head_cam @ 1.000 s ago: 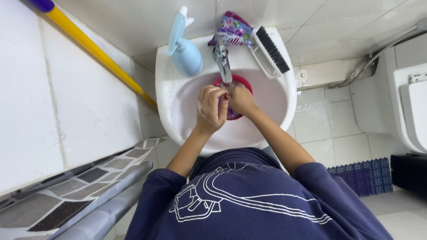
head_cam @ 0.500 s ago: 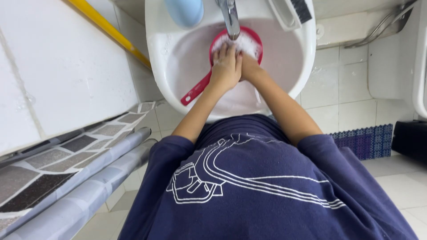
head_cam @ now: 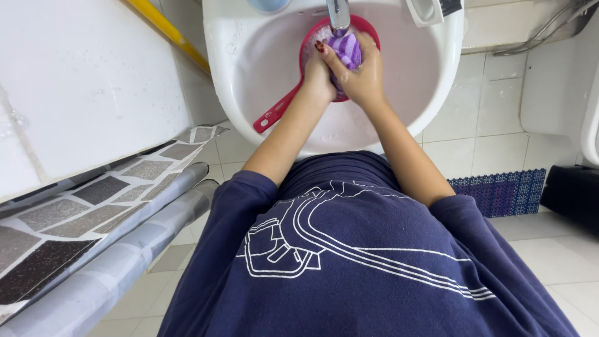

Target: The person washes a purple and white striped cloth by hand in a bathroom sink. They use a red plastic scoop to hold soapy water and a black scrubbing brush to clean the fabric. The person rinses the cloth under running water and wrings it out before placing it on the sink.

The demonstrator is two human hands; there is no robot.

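Over the white sink, at the far middle of the view, both hands meet under the tap. Left hand and right hand are pressed together around a purple sponge, each grip clenched on it: the left fingers, with dark red nails, curl over its left side, and the right hand wraps it from the right and from below. Only the striped top of the sponge shows between them (the rest is hidden by the fingers).

Right beneath the hands sits a red dipper, a round bowl resting in the basin just below the tap. Its long red handle runs out to the near left across the basin, apart from the left forearm. Whether either hand touches the rim of the dipper, I cannot tell.

On the far rim of the sink stand a pale blue bottle, left of the tap, and a white brush with dark bristles, right of it; both are cut off by the frame edge. A yellow pole leans along the white wall at far left. At near left hangs a grey curtain with a stone pattern. A blue mat lies on the tiled floor to the right.
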